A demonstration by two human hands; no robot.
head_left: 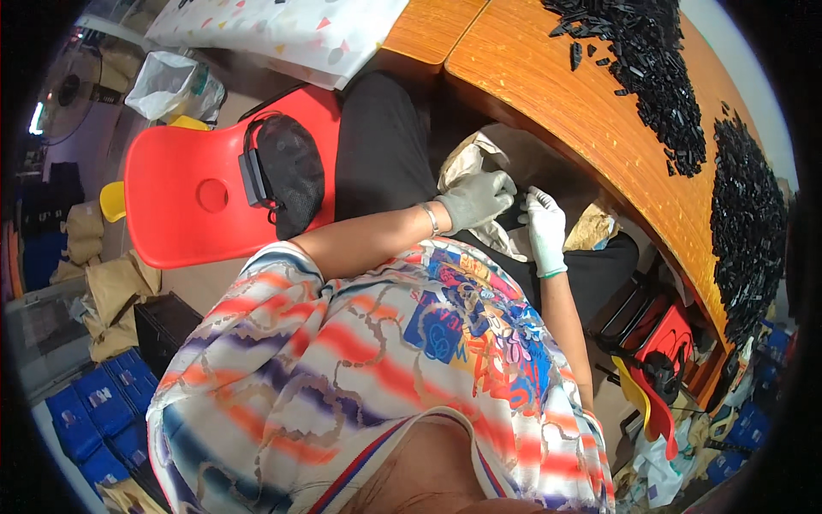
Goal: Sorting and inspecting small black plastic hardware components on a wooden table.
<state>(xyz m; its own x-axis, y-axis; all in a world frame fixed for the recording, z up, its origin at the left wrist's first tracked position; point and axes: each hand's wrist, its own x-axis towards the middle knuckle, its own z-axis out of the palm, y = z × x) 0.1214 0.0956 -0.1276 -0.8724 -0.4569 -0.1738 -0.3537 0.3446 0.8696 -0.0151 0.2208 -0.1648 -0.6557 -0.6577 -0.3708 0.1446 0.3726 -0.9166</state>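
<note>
My left hand [479, 200], in a pale work glove, is closed with its fingers curled in, over my lap. Close on its right, my right hand [545, 228] wears a white glove with a green cuff, its thumb and fingers pinched together. Something small and dark may sit between the fingertips, too small to make out. Both hands are above a crumpled paper bag [465, 160], held between my legs, whose rim shows beside each hand. The inside of the bag is dark, and its contents are hidden.
A wooden table [522, 64] curves along the front and right, bearing piles of small black plastic pieces [655, 81]. At my left is a red chair [175, 193] with a black mesh bag [291, 171]. A lined bin [171, 86], blue crates [103, 398] and another red chair [664, 343] stand around.
</note>
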